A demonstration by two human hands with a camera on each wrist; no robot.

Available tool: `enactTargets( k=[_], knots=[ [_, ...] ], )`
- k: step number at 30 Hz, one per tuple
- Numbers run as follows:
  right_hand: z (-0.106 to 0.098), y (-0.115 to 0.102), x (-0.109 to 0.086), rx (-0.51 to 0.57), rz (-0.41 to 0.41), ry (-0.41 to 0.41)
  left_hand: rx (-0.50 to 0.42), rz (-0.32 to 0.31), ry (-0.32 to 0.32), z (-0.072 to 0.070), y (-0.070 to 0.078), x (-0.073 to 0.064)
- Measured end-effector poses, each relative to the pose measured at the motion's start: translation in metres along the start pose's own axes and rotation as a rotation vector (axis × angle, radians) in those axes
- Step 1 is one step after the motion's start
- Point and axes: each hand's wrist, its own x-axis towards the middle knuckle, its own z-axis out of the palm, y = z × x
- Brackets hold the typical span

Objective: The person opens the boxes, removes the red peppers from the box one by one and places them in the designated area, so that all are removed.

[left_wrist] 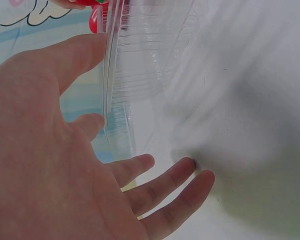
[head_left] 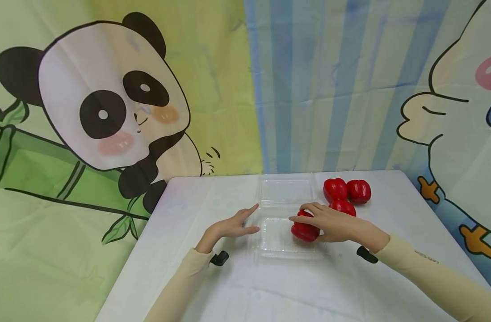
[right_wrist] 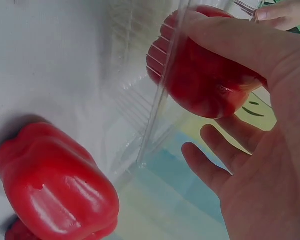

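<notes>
My right hand [head_left: 333, 223] grips a red bell pepper [head_left: 304, 232] between thumb and fingers. In the right wrist view this bell pepper [right_wrist: 210, 80] sits partly below the rim of a clear plastic clamshell box [right_wrist: 152, 122]. The box [head_left: 271, 254] lies with its lid [head_left: 287, 191] folded back, away from me. On the box's left side is my left hand [head_left: 234, 225], its fingers spread. The left wrist view shows the left thumb and index fingertip touching the box rim [left_wrist: 109, 80], while the other fingers extend free below it.
Beyond the right hand, three more red bell peppers lie close together on the white table [head_left: 213, 201]: one at the left [head_left: 335, 189], one at the right [head_left: 358, 191], and one nearer [head_left: 344, 207]. A cartoon-printed cloth [head_left: 213, 89] hangs behind the table.
</notes>
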Motion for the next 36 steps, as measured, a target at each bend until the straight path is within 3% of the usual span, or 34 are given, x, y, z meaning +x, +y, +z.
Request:
enactTargets(
  k=[36],
  knots=[
    [-0.025,0.011,-0.023,-0.044,0.058,0.190,-0.017,0.005,0.010,0.001,0.001,-0.003]
  ],
)
